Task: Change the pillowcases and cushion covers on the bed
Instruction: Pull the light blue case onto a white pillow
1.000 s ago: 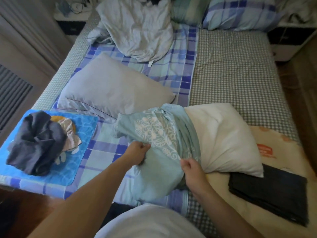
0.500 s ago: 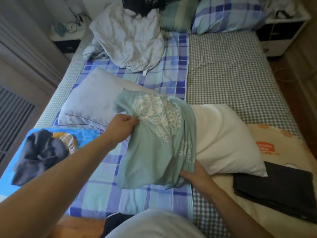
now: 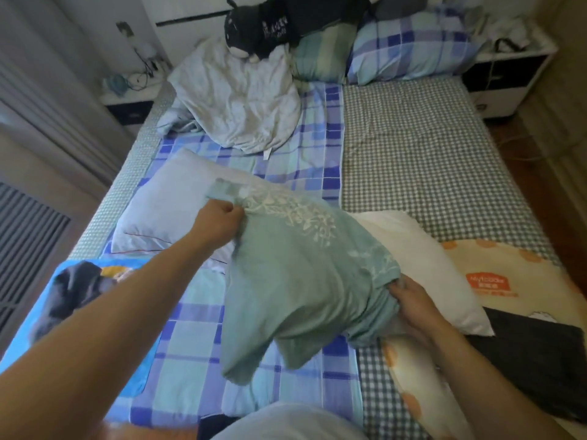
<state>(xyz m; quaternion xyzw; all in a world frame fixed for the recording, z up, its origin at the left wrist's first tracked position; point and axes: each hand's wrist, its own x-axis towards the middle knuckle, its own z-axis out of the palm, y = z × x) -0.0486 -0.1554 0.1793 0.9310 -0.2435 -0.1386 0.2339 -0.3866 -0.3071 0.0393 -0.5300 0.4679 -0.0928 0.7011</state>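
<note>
While the white pillow [image 3: 422, 265] stays on the bed [image 3: 413, 147], the green pillowcase [image 3: 305, 281] has been drawn up and leftward off its near end. Left hand [image 3: 219, 222] fists one corner; right hand [image 3: 413, 300] grips the bunched opening, so stripping looks nearly done.

I see the teal pillowcase [image 3: 295, 281] as soft matt cloth with a paler leaf print, creased. White pillow [image 3: 422, 268]: smooth matt fabric. Plaid sheet [image 3: 314, 160] and gingham sheet [image 3: 428, 147]: woven cloth, dull finish. Floor [image 3: 521, 147] at right reads as wood with a slight sheen.
</note>
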